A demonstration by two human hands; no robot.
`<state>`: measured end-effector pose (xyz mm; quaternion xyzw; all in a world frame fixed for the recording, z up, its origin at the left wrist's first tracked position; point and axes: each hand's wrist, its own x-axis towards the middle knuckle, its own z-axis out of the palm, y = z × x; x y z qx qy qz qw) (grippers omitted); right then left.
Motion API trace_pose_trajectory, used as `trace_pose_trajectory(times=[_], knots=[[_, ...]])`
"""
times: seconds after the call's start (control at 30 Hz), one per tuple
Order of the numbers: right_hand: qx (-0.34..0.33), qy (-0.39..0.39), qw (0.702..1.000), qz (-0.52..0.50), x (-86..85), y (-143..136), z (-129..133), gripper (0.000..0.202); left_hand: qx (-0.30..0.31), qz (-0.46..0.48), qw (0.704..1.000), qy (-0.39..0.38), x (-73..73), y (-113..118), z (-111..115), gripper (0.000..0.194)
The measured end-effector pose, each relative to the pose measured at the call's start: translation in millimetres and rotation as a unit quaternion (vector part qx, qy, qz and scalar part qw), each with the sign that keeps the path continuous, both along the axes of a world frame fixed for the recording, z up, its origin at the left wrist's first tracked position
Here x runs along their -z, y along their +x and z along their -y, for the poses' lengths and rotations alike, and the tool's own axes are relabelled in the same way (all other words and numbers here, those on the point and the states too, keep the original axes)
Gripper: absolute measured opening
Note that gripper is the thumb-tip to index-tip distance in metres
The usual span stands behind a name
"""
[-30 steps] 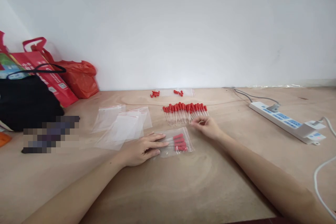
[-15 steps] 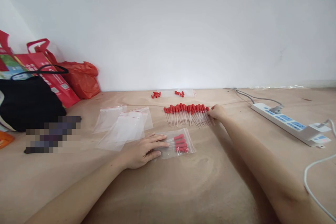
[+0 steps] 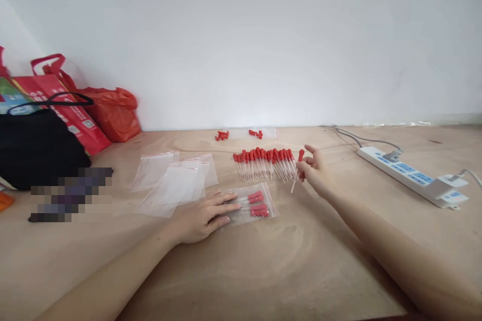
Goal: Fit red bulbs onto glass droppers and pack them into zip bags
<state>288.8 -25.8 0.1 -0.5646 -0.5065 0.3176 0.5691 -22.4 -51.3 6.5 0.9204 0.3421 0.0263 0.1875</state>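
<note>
My left hand point(image 3: 209, 215) lies flat with its fingers stretched over a clear zip bag point(image 3: 241, 219). Inside that bag several droppers with red rubber bulbs point(image 3: 259, 209) show, their clear tubes partly under my fingers. At the right end of a row of red-bulbed droppers point(image 3: 263, 163), my right hand point(image 3: 313, 169) pinches a single dropper point(image 3: 300, 155). Its red bulb points up and its clear tube slants down to the left. The row lies side by side on the table, bulbs toward the wall.
Left of the row, several flat zip bags point(image 3: 181, 180) overlap. Loose red bulbs point(image 3: 222, 135) and another bag point(image 3: 271, 133) sit by the wall. A white power strip point(image 3: 402, 173) with cables is at right; red bags point(image 3: 116, 113) and a black bag point(image 3: 41, 148) are at left.
My right hand has picked up one dropper from the right end of the row and lifted it slightly. My left hand stays on the bag. The view has shifted slightly.
</note>
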Motion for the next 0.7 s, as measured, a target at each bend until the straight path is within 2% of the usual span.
trace_pose_trajectory(times=[0.1, 0.2, 0.47, 0.6, 0.7], knots=[[-0.027, 0.015, 0.997, -0.076, 9.0, -22.7, 17.6, 0.053, 0.004, 0.003, 1.0, 0.0, 0.2, 0.6, -0.2, 0.037], [-0.025, 0.015, 0.993, -0.118, 17.3, -35.4, 22.3, 0.049, 0.007, 0.005, 1.0, 0.004, 1.0, 0.5, -0.9, 0.037], [-0.066, -0.001, 0.985, -0.161, 25.8, -49.9, 25.1, 0.049, 0.006, 0.013, 1.0, -0.002, -1.8, 0.8, 0.6, 0.037], [-0.052, 0.007, 0.978, -0.2, 25.2, -54.8, 25.7, 0.049, 0.008, 0.007, 1.0, -0.002, -2.9, 2.5, -0.1, 0.037], [-0.058, -0.016, 0.973, -0.223, 24.3, -54.2, 27.3, 0.052, 0.007, 0.007, 1.0, 0.002, -2.6, 2.8, -0.9, 0.037]])
